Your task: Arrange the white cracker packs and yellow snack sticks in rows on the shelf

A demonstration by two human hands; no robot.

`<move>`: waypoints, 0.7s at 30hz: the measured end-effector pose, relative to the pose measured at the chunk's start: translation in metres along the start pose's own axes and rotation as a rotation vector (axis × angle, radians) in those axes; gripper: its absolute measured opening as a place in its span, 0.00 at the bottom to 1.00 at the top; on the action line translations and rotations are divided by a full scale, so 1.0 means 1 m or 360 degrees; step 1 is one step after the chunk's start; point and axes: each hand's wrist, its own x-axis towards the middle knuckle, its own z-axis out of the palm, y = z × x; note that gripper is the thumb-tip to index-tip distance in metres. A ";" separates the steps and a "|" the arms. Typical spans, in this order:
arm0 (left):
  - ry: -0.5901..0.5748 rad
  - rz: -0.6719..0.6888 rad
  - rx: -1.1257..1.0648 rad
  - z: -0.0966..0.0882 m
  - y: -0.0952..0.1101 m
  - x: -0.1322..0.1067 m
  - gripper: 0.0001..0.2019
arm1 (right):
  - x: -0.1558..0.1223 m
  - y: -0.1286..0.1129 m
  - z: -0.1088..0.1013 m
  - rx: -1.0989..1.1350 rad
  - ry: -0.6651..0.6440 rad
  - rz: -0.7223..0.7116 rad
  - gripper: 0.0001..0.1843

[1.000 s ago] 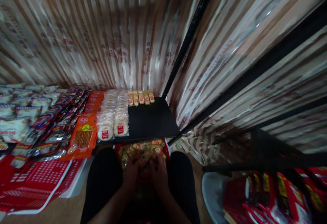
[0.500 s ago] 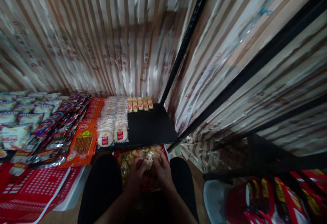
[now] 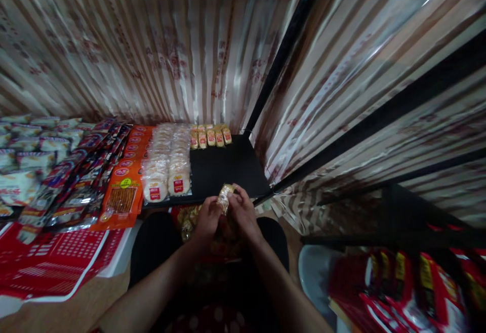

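Between my two hands is a small wrapped snack [image 3: 225, 197] in clear and yellowish film, held just past the front edge of the black shelf [image 3: 224, 168]. My left hand [image 3: 208, 217] pinches its left side with closed fingers. On the other side, the fingers of my right hand [image 3: 243, 212] are closed on its right edge. Below my hands, between my knees, a red container holds many similar wrapped snacks [image 3: 187, 221], partly hidden by my hands. At the back of the shelf stand rows of small yellow packs [image 3: 211, 137] with red labels.
Left along the shelf lie round white crackers [image 3: 178, 181] in clear film, orange snack bags [image 3: 122, 191], dark packets [image 3: 76, 196] and white bags [image 3: 34, 161]. A red basket [image 3: 56, 257] sits lower left. Black shelf posts [image 3: 279, 59] rise at the corner; red bags [image 3: 406, 277] lie lower right.
Both hands have come up from over the red container with the wrapped snack, toward the shelf's front edge. The view has tilted slightly.
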 end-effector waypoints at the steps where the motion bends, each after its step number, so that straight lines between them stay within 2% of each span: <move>1: -0.0003 -0.0015 -0.0006 0.002 0.002 0.003 0.19 | 0.005 0.000 0.000 0.0025 -0.0018 0.0014 0.31; 6: 0.0046 -0.0028 -0.0001 0.008 0.007 0.021 0.15 | 0.028 -0.004 0.003 0.0137 -0.0093 0.0043 0.34; 12: 0.0143 0.0009 0.0145 0.010 0.027 0.045 0.18 | 0.049 0.002 -0.001 0.0179 0.0052 0.0082 0.35; 15: 0.0100 0.0045 0.0149 0.009 0.039 0.057 0.16 | 0.055 0.005 -0.003 0.0235 0.0065 0.0145 0.28; 18: -0.0044 0.0057 0.0147 0.006 0.048 0.063 0.14 | 0.058 0.004 -0.001 0.0323 0.0041 0.0259 0.17; 21: -0.0177 0.0109 0.0277 0.004 0.054 0.061 0.19 | 0.059 0.000 0.002 0.0389 -0.0035 0.0405 0.11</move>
